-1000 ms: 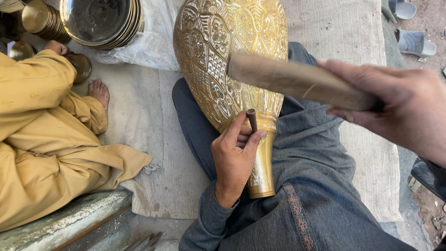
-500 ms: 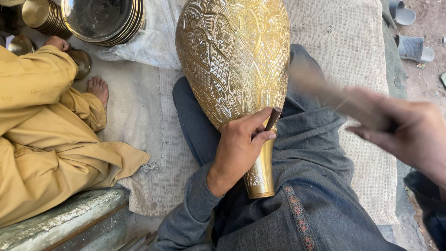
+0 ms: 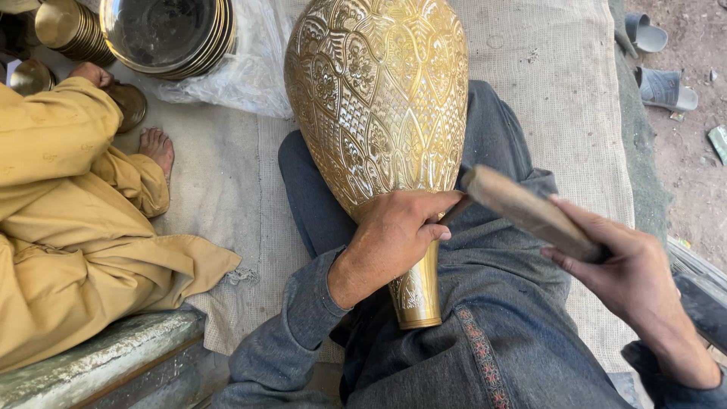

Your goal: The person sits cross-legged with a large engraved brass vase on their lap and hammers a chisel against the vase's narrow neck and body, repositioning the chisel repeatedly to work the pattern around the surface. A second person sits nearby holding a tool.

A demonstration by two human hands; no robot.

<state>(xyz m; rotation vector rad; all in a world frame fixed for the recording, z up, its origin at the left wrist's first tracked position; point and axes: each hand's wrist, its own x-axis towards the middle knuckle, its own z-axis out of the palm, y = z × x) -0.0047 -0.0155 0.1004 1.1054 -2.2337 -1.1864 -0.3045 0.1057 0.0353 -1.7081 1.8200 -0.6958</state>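
A large golden brass vase (image 3: 379,98) with fine engraved patterns lies across my lap, neck toward me. My left hand (image 3: 394,235) rests on its lower body and pinches a thin dark chisel (image 3: 452,212) against the metal. My right hand (image 3: 625,261) grips a wooden mallet (image 3: 522,208), whose head sits at the chisel's top end. My legs in grey-blue cloth lie under the vase.
A person in yellow clothes (image 3: 68,220) sits at the left, one bare foot (image 3: 157,148) on the beige mat (image 3: 219,189). Stacked brass bowls (image 3: 163,34) stand at the top left. Grey sandals (image 3: 659,60) lie on dirt at the right.
My right hand swung the mallet up to the right, then down onto the chisel. My left hand shifted the chisel rightward on the vase's lower body.
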